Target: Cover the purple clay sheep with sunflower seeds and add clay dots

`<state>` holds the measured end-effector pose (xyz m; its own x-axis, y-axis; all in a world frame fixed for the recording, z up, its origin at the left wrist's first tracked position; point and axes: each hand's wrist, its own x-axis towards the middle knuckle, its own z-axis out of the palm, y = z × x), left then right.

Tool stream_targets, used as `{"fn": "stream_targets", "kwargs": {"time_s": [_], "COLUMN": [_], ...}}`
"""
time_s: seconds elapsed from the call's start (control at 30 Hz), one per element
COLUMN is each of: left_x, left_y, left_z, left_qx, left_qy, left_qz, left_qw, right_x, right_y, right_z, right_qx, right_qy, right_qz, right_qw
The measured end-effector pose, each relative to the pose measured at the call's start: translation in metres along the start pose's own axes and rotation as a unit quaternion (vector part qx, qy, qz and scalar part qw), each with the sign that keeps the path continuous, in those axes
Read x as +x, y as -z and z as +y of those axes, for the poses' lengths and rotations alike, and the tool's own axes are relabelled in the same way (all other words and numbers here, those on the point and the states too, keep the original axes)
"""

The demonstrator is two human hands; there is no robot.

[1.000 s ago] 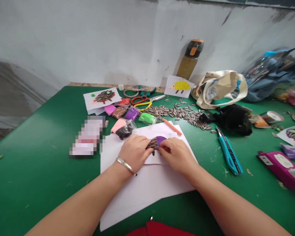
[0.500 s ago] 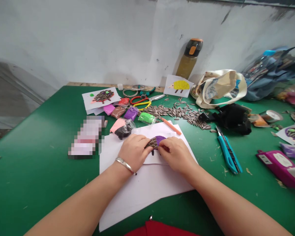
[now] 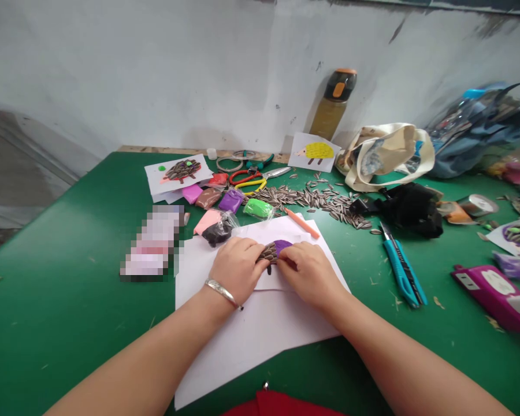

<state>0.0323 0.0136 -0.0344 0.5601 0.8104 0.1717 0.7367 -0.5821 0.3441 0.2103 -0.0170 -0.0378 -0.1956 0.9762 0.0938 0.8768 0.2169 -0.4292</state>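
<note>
On a small white card between my hands is a hedgehog picture (image 3: 269, 252), its body partly covered with sunflower seeds and partly bare purple clay, with a dark leg below. My left hand (image 3: 236, 266), with a silver bangle at the wrist, grips the picture's left side, thumb and forefinger around the seeds. At the purple end, my right hand (image 3: 307, 268) has thumb and forefinger pinched together; whatever is between them is hidden. White paper sheets (image 3: 242, 335) lie underneath. Beyond the hands is a pile of loose sunflower seeds (image 3: 316, 199).
Bagged clay, including a green pack (image 3: 259, 208) and a black one (image 3: 218, 231), lies behind the paper. An orange pen (image 3: 302, 223) rests on the sheets. Right are a blue utility knife (image 3: 403, 268) and a magenta device (image 3: 496, 294). A blurred rectangular object (image 3: 153, 242) lies left.
Both hands stay at the hedgehog picture. The right fingertips have shifted very slightly at the purple end; nothing else has visibly moved.
</note>
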Motion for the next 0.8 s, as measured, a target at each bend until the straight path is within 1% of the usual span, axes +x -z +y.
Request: {"fn": "stream_targets", "kwargs": {"time_s": [0.27, 0.43, 0.57, 0.8], "left_x": [-0.0007, -0.0007, -0.0006, -0.0014], "left_y": [-0.0006, 0.0, 0.0004, -0.0006], "left_z": [-0.0009, -0.0005, -0.0001, 0.0], "left_qx": [0.004, 0.003, 0.006, 0.011], "left_qy": [0.004, -0.004, 0.003, 0.007], "left_qz": [-0.002, 0.007, 0.001, -0.005], "left_qw": [1.0, 1.0, 1.0, 1.0], "right_x": [-0.0001, 0.0005, 0.001, 0.0003], "right_y": [0.0039, 0.0046, 0.0046, 0.0054], "right_z": [0.0043, 0.0024, -0.0006, -0.0011], "right_qx": [0.01, -0.003, -0.009, 0.0], "right_qy": [0.02, 0.021, 0.03, 0.022], "right_qz": [0.018, 0.009, 0.005, 0.002], "right_qw": [1.0, 1.0, 0.999, 1.0]}}
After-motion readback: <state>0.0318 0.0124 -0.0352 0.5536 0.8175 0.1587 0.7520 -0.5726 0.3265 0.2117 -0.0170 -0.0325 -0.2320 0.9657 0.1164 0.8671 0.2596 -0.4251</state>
